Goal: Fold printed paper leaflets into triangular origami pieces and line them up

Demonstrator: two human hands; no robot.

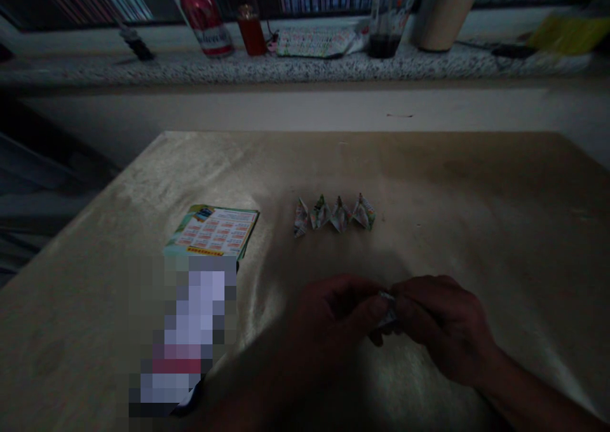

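Between the fingertips of my left hand [340,308] and my right hand [443,324] is a small folded piece of printed paper [387,311]. Both hands pinch it just above the table, and the fingers hide most of it. Beyond them a row of several small folded paper pieces [339,216] lies on the table, each with pointed tips and a printed pattern. To the left rests a stack of printed paper sheets [214,230], the top one bearing a calendar-like grid.
A blurred-out, lit device [188,337] lies left of my left arm on the pale table [452,184]. Along the stone windowsill [305,70] stand a red can [207,24], a small red bottle [251,32], a patterned packet [314,42], a glass with dark liquid [385,43] and a brown cylinder [443,13].
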